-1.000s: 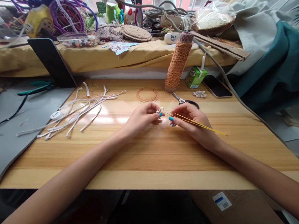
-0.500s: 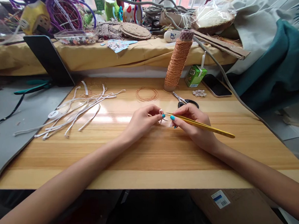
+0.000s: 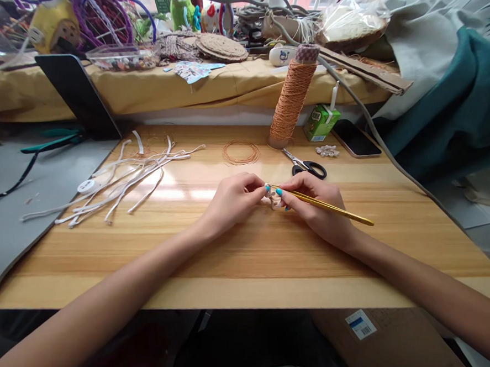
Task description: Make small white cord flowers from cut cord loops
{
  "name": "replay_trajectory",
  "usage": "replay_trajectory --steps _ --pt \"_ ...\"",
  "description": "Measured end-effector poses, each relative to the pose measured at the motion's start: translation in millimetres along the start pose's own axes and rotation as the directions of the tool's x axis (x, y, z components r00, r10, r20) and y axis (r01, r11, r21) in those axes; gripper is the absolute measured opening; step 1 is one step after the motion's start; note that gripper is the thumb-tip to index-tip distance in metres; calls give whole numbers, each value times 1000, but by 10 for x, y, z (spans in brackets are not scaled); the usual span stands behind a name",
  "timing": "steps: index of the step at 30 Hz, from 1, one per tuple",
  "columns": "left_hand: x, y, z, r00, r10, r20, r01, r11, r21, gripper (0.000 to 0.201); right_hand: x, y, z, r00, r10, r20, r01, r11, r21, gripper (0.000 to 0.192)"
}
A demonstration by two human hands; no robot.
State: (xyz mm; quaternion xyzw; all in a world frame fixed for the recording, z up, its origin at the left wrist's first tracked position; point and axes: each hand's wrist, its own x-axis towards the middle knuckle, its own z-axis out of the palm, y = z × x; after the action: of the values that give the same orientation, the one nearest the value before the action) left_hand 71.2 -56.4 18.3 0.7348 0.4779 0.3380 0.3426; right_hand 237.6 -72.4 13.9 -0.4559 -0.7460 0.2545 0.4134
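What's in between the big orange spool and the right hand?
A pair of scissors lies there on the table, blades toward the spool, black handles nearer the right hand. The head view shows it.

Slim yellow tweezers lie slantwise in the right hand, the points aimed left and the blunt end sticking out past the hand, lower in view. At the points is a small pale strip, pinched in the left hand, part of it hanging below; its finer shape is too small to tell.
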Motion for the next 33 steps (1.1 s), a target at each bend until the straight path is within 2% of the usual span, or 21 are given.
replay_trajectory --steps 6,14,18,23,25,33 --pt "4 -22 15 999 45 18 -46 996 70 15 19 -27 2 995 -94 -14 89 975 -202 9" --pt "33 -44 12 998 51 45 -56 992 114 15 1 -48 9 981 -192 14 185 922 -341 10" --pt "26 -57 3 997 51 59 -57 993 101 17 0 -23 1 977 -210 24 206 917 -343 11" --pt "20 -71 -3 995 75 66 -79 995 66 16 8 -3 -10 999 -37 22 40 983 -179 7" --pt "21 -67 0 995 76 65 -80 995 64 15 12 -7 -5 1000 -8 25 12 990 -141 6" --pt "15 -32 10 997 64 40 -69 986 153 13 27 -49 -9 991 -127 47 135 948 -289 13"
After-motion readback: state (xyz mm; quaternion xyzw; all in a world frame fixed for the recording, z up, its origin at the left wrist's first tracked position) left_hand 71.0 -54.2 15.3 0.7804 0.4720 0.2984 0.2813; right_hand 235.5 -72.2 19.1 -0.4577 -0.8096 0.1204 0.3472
